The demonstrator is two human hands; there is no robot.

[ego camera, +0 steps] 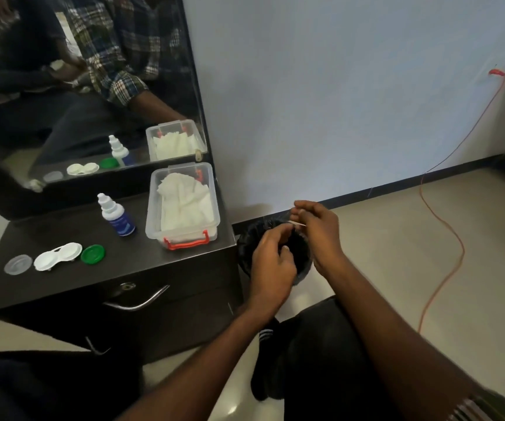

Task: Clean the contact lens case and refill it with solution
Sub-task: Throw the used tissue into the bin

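I see both hands off the worktop [63,287], past its right edge and above a black-lined bin [301,256] on the floor: the left hand [271,256] has its fingers curled and the right hand [318,229] pinches something thin and pale, though I cannot tell what it is or whether the left grips it too. The white lens case [58,256] lies open near the worktop's front-left edge, between a clear cap [18,264] and a green cap [92,254], with the solution bottle [117,215] standing behind and a tissue box [184,205] at the right edge. Bare floor spreads right of the bin, crossed by an orange cable [445,226].
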